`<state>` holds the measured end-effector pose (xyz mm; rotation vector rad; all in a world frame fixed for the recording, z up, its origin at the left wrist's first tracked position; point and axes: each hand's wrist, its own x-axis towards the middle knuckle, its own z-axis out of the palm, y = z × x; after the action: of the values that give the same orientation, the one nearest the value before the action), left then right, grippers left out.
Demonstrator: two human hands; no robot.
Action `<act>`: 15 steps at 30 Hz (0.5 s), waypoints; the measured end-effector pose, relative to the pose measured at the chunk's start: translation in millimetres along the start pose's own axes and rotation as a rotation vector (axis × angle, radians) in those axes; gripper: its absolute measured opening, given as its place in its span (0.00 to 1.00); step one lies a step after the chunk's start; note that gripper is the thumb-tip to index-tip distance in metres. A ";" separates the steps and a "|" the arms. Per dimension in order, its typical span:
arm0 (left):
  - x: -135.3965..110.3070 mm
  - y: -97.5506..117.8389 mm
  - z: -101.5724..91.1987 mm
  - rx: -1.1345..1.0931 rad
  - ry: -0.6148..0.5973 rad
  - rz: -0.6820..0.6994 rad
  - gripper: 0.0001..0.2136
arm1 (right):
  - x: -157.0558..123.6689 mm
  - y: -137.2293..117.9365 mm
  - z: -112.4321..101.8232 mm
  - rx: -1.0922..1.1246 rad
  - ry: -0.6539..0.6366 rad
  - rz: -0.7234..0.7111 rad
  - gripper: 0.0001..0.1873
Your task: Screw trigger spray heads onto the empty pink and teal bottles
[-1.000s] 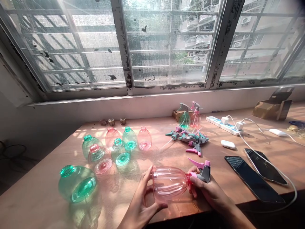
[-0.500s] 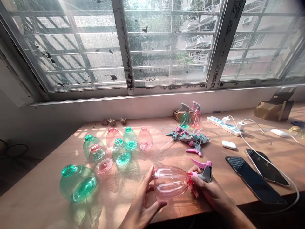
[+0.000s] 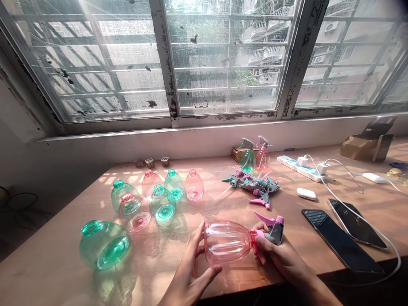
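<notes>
A clear pink spray bottle lies sideways between my hands above the table's front edge, its neck to the right. My left hand cups the base end, fingers behind it and thumb below. At the neck, my right hand is closed around the pink collar of a grey and pink trigger sprayer head, which sits against the bottle mouth. How far the collar is threaded on is hidden by the fingers. Beyond lies a pile of loose sprayer heads in pink, teal and grey.
Several open green bottles and pink bottles stand at left. Two assembled spray bottles stand by the wall. On the right are a power strip, a white case, two phones and a cable.
The bottle and my left hand have shifted very slightly left. The fingers of my right hand have moved a little at the collar. Everything else stays put.
</notes>
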<state>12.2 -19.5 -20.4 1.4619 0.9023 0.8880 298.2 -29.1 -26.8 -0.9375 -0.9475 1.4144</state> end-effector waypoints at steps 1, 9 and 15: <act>-0.4 -0.4 1.2 -0.017 0.010 -0.002 0.47 | -0.5 -0.7 1.0 0.002 0.006 -0.005 0.27; -1.9 6.8 -1.7 0.119 0.034 0.004 0.40 | -1.4 -3.1 4.2 -0.003 0.015 -0.016 0.28; 2.3 -7.9 1.2 0.051 0.054 0.038 0.45 | 0.3 -0.4 2.7 0.008 0.019 -0.008 0.27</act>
<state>13.9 -17.4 -28.3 1.5092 0.9461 0.9430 295.8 -28.9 -25.5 -0.9386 -0.9300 1.3999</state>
